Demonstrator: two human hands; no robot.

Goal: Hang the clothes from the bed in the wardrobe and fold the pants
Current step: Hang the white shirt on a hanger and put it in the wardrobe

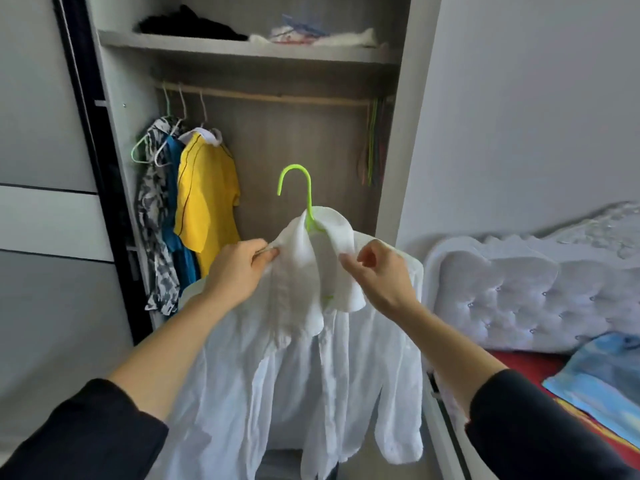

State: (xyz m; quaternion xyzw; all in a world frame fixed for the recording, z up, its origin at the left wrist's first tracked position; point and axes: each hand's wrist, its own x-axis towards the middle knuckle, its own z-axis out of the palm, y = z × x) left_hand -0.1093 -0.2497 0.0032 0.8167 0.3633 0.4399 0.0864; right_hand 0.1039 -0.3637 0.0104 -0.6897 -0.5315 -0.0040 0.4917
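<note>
A white shirt (304, 358) hangs on a lime green hanger (300, 188) in front of the open wardrobe, held up at chest height. My left hand (239, 271) pinches the shirt's left collar edge. My right hand (379, 271) pinches the right collar flap with thumb and fingers. The hanger's hook sticks up above the collar, well below the wooden rail (277, 97). The hanger's shoulders are hidden inside the shirt.
On the rail's left end hang a yellow shirt (207, 199), a blue garment and a patterned one (156, 220). Spare hangers (375, 147) dangle at the right end. The shelf above (249, 46) holds folded items. The bed (540, 299) with a blue garment (602, 375) lies right.
</note>
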